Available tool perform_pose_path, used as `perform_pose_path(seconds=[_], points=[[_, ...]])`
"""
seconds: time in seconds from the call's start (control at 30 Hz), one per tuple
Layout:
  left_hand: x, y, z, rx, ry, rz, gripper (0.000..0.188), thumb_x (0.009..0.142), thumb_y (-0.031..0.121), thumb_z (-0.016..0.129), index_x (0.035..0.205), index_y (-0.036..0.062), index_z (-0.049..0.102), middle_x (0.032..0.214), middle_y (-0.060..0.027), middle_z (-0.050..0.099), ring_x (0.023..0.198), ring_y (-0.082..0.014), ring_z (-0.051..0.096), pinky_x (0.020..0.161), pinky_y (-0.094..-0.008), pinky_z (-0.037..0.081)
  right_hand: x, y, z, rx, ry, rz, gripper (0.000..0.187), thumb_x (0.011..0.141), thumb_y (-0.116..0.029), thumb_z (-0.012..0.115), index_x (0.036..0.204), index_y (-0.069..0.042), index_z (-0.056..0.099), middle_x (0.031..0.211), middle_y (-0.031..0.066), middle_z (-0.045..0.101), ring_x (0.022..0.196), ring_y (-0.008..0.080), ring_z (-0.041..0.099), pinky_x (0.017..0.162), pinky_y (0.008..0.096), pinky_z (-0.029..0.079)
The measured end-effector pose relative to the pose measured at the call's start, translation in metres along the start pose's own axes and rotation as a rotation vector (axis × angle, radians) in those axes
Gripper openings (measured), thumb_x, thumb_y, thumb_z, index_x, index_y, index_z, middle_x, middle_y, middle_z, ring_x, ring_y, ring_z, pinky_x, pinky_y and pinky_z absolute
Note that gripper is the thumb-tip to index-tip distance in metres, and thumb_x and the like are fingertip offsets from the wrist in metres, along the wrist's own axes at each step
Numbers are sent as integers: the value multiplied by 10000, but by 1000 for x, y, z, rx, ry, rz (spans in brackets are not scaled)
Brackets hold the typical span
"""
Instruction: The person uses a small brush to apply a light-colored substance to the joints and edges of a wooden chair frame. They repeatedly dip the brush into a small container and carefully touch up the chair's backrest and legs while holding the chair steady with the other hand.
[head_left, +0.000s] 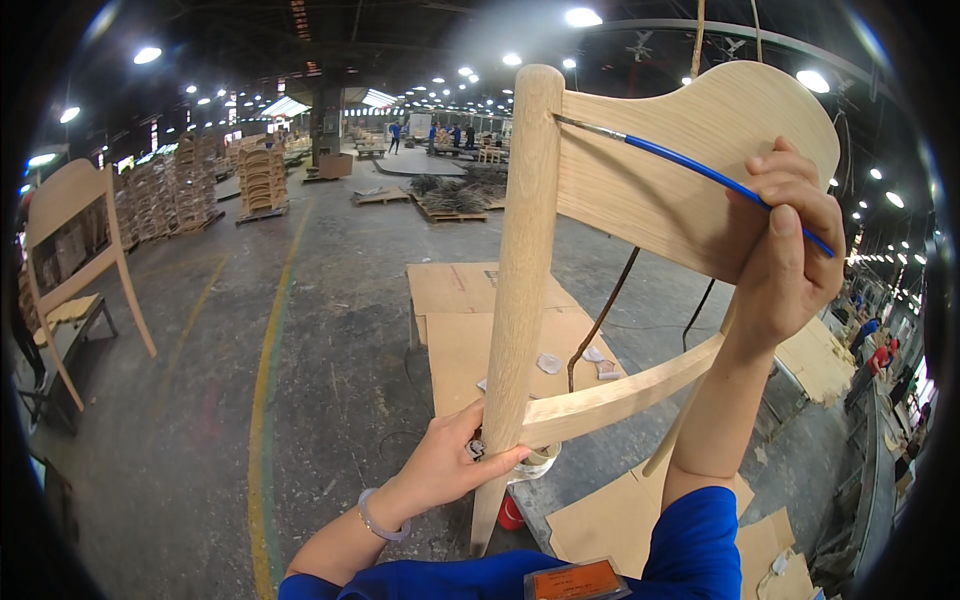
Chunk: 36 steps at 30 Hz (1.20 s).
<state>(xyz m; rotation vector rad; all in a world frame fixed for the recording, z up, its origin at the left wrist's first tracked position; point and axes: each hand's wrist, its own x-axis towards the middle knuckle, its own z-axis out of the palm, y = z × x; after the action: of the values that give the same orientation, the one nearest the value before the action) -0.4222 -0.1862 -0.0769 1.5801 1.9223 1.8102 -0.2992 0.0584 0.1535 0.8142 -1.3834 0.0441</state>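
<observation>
A pale bare-wood chair back frame (530, 230) stands tilted in front of me, with a round post, a wide curved backrest panel (680, 180) and a lower curved rail (620, 395). Low on the post, my left hand (450, 455) grips it near the rail joint, thumb across the wood. Between the thumb and fingers of my right hand (795, 225) is a slim paintbrush (690, 168) with a blue handle and metal ferrule. Its tip touches the seam where the panel meets the post. Behind the post's lower end, a small pale container (535, 465) is partly hidden.
A cardboard-covered table (470, 340) with crumpled white scraps lies beyond the frame, and dark bent rods (605, 315) show behind the panel. Another chair frame (75, 230) stands at left. Stacked chair parts (262, 180) and people (395, 133) are farther off; benches line the right.
</observation>
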Motion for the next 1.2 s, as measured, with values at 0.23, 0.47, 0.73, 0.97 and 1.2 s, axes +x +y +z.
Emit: perform_pose_path(seconds=[0.23, 0.47, 0.73, 0.97, 1.2], points=[[0, 1, -5, 26, -61, -79, 618, 913, 329, 802, 1331, -78, 600, 1126, -227, 745, 1030, -285, 750, 907, -379, 587, -3, 4, 5, 19, 28, 4, 126, 953, -71, 618, 1006, 8, 701, 902, 156, 748, 1026, 296, 698, 1139, 587, 403], [3, 1, -5, 22, -76, -89, 623, 927, 336, 787, 1345, -81, 590, 1166, -253, 736, 1075, -310, 747, 953, -397, 584, -5, 9, 8, 36, 17, -21, 124, 961, -71, 620, 1011, 10, 700, 896, 147, 750, 1018, 300, 700, 1138, 597, 401], [3, 3, -7, 34, -51, -92, 610, 931, 346, 781, 1335, -75, 601, 1172, -252, 737, 1074, -317, 749, 939, -397, 590, -6, 14, 12, 40, 31, -5, 138, 964, -80, 620, 1012, 17, 704, 910, 151, 754, 1019, 294, 703, 1141, 591, 402], [4, 1, -8, 48, -38, -66, 618, 931, 351, 779, 1321, -94, 600, 1149, -258, 742, 1061, -318, 753, 925, -392, 592, -7, 17, 14, 68, 34, -6, 131, 964, -85, 629, 1008, 10, 707, 937, 155, 756, 1020, 291, 705, 1144, 591, 400], [6, -3, -9, 35, -36, -98, 635, 933, 359, 778, 1322, -106, 588, 1136, -259, 744, 1044, -312, 758, 913, -384, 594, -10, 25, 18, 70, 21, -11, 124, 960, -88, 645, 1010, -2, 718, 942, 152, 756, 1029, 293, 710, 1146, 590, 402]])
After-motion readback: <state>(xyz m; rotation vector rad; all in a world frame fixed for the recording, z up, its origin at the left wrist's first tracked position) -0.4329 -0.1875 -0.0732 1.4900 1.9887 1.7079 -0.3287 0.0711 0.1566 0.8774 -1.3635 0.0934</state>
